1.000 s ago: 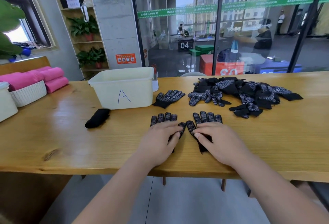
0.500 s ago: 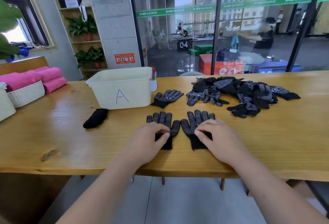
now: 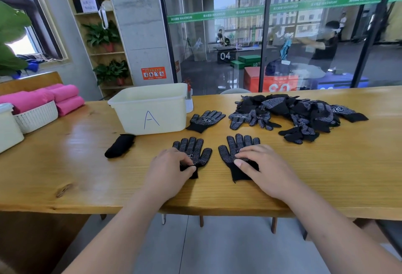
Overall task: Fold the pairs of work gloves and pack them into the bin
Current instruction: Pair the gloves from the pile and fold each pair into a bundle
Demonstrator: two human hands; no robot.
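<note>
Across the long wooden desk (image 3: 65,165), everything laid out for packing. Back left of centre, the pale bin (image 3: 152,110) marked A, open-topped, inside hidden from this angle. Over to the right, well apart from the bin, a loose heap of gloves (image 3: 300,112), black knit with white grip dots, tangled over one another.

Down at the near edge, both hands apart, one per glove. Left hand (image 3: 167,169): fingers curled, thumb and forefinger seemingly pinching the cuff of the left glove (image 3: 195,149). Right hand (image 3: 263,169): fingers straight, pressing flat on the palm and cuff of the right glove (image 3: 237,145). Both gloves dotted side up, fingertips pointing away, side by side with bare wood between.

Just beyond them, a single glove (image 3: 205,120) right beside the bin's front corner. Left of the pair, a small black bundle (image 3: 119,147) lying in front of the bin, outside it.

Handling, by the look of it: light, soft, floppy knit, no stiffness, nothing fragile. Dots likely to grab on the wood and on each other, so better lifted than dragged. Best hold probably at the cuff, the one plain band. Glove fingers likely to flop and splay if picked up by the tips. Apt to spring open after folding unless tucked.
</note>
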